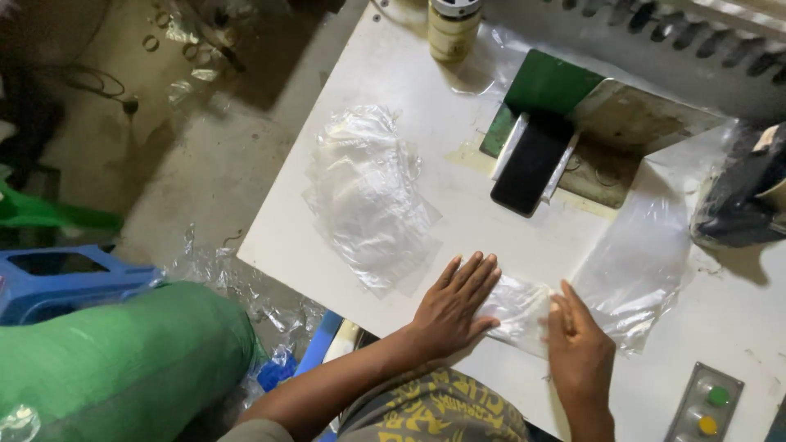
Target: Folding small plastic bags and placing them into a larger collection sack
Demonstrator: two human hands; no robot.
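Pressing flat, the left hand (454,304) lies palm down with its fingers spread wide on the near edge of the white table (385,74), its fingertips resting on the left end of a small clear plastic bag (516,313); it grips nothing. The right hand (577,348) sits just right of that bag, fingers held together and stretched toward the far side, edge-on to the camera, so whether the fingertips pinch the film or only press it cannot be told. The bag is thin, crinkled and nearly see-through, and its outline melts into the pale tabletop between the two hands. Right of the right hand a larger sheet of clear film (643,262) runs toward the far right, its far end lost under a dark bundle (745,200) that is cut off by the frame. Left and farther off, well apart from the hands, lies a loose stack of clear bags (368,196), glossy and wrinkled. Beyond, a black rectangular pad (532,164) sits on a green-edged plate (548,82), and a yellowish jar (453,29) is cropped at the top edge. A grey button panel (706,407) with a green and a yellow button shows at the near right. A green sack (123,360) fills the near left.
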